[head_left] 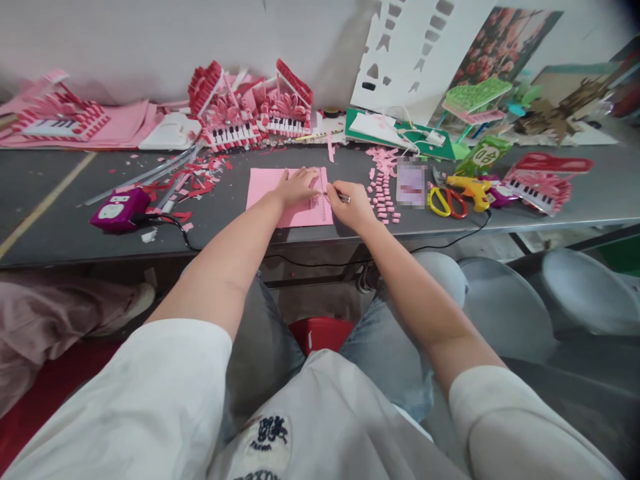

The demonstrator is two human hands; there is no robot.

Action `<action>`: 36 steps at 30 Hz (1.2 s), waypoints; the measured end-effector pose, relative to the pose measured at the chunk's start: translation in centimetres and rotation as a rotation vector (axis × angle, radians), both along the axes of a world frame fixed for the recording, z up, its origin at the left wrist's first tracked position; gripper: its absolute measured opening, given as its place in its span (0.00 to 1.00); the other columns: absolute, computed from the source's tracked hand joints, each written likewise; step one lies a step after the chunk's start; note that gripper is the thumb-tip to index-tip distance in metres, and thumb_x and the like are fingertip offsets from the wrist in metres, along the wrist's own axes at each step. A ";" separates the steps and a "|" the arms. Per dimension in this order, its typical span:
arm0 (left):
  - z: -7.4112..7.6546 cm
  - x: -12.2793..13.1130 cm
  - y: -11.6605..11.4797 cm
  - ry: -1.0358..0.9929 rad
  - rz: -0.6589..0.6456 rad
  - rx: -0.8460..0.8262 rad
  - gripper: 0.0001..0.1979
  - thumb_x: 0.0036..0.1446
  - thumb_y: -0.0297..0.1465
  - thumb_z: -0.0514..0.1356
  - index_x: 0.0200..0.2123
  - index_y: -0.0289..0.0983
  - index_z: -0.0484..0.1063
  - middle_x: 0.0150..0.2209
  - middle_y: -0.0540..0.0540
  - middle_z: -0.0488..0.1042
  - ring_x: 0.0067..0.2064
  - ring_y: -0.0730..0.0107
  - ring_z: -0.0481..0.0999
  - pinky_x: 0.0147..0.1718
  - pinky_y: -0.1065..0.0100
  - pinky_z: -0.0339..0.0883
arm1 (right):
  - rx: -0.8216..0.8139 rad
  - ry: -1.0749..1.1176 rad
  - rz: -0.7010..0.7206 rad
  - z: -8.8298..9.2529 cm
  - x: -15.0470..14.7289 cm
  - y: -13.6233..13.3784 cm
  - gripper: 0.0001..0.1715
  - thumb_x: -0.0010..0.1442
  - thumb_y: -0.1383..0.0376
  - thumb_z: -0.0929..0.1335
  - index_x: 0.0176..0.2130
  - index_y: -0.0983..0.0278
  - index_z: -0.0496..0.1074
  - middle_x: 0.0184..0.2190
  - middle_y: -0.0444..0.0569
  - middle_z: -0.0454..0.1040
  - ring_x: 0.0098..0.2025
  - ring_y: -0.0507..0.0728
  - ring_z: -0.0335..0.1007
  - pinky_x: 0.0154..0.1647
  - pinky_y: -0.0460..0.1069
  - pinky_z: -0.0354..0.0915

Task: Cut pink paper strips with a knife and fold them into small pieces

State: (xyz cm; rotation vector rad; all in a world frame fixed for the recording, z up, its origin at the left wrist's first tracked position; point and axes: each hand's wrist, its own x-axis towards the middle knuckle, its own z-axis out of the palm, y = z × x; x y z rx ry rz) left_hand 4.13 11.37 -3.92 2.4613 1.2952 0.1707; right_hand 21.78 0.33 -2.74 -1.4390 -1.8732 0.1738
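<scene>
A pink foam-like sheet (265, 200) lies on the grey table in front of me. My left hand (299, 187) rests flat on it, with the fingers stretched toward its right edge. Small dark marks run along that edge. My right hand (351, 203) is closed around a slim pen-like tool (345, 198) with a dark and silver end. The tool's tip is near the sheet's right edge, close to my left fingertips; the exact kind of tool is too small to make out. Small pink pieces (383, 197) lie in rows just right of my right hand.
Scissors (440, 202), a yellow glue gun (471, 190) and a corded purple box (120, 210) lie on the table. Red and pink scraps (193, 177) are scattered left. Pink piano models (230, 113) stand at the back. A black cord (310, 265) hangs along the front edge.
</scene>
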 end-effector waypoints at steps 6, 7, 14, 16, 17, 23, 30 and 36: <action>-0.5 0.1 0.7 0.000 0.007 0.010 0.41 0.65 0.51 0.54 0.76 0.42 0.54 0.79 0.41 0.47 0.79 0.44 0.43 0.74 0.36 0.28 | 0.014 0.073 0.006 -0.4 0.5 0.2 0.25 0.72 0.62 0.63 0.25 0.59 0.50 0.21 0.41 0.56 0.28 0.52 0.51 0.34 0.51 0.51; -0.6 0.0 0.8 -0.004 0.007 0.011 0.41 0.65 0.51 0.54 0.76 0.42 0.54 0.79 0.40 0.47 0.79 0.43 0.43 0.74 0.36 0.28 | 0.022 0.083 0.016 -0.5 0.5 0.3 0.25 0.72 0.62 0.63 0.25 0.59 0.50 0.21 0.41 0.56 0.27 0.52 0.51 0.33 0.51 0.51; -0.5 0.0 0.5 -0.036 0.009 0.001 0.41 0.63 0.48 0.55 0.76 0.43 0.55 0.79 0.41 0.49 0.79 0.44 0.43 0.74 0.37 0.28 | 0.021 0.028 0.049 -0.2 -0.1 0.0 0.25 0.70 0.64 0.64 0.24 0.59 0.50 0.20 0.42 0.55 0.26 0.52 0.48 0.32 0.52 0.47; -0.6 0.0 0.4 -0.050 0.009 0.005 0.40 0.63 0.45 0.55 0.76 0.44 0.56 0.79 0.42 0.50 0.79 0.43 0.44 0.74 0.35 0.28 | 0.017 0.012 0.070 0.0 -0.3 -0.4 0.25 0.69 0.65 0.63 0.23 0.59 0.49 0.20 0.41 0.53 0.26 0.52 0.47 0.32 0.52 0.46; -0.7 -0.1 0.4 -0.059 0.009 0.006 0.39 0.62 0.44 0.55 0.76 0.44 0.56 0.79 0.43 0.50 0.79 0.43 0.44 0.74 0.35 0.29 | 0.017 0.006 0.081 0.1 -0.4 -0.7 0.25 0.69 0.65 0.63 0.23 0.59 0.49 0.20 0.41 0.53 0.26 0.52 0.46 0.31 0.52 0.46; -1.2 0.2 0.8 -0.047 0.042 0.006 0.38 0.65 0.43 0.54 0.76 0.43 0.55 0.79 0.46 0.50 0.79 0.48 0.44 0.74 0.37 0.27 | 0.001 0.008 0.129 1.2 -0.7 -3.1 0.25 0.69 0.65 0.63 0.23 0.59 0.50 0.19 0.41 0.52 0.24 0.51 0.46 0.31 0.52 0.46; -1.1 0.2 1.1 -0.024 0.043 0.002 0.39 0.64 0.46 0.55 0.76 0.50 0.53 0.79 0.47 0.50 0.79 0.46 0.44 0.74 0.36 0.29 | -0.028 0.147 0.122 1.8 1.1 -3.4 0.30 0.72 0.53 0.63 0.22 0.60 0.54 0.19 0.43 0.56 0.27 0.53 0.53 0.30 0.51 0.52; -0.5 -0.1 0.5 -0.014 0.010 0.021 0.40 0.63 0.45 0.53 0.76 0.44 0.55 0.79 0.43 0.50 0.79 0.44 0.44 0.74 0.36 0.30 | 0.021 0.195 0.061 0.7 1.3 -0.4 0.27 0.72 0.55 0.63 0.22 0.59 0.57 0.21 0.44 0.61 0.28 0.53 0.55 0.32 0.51 0.54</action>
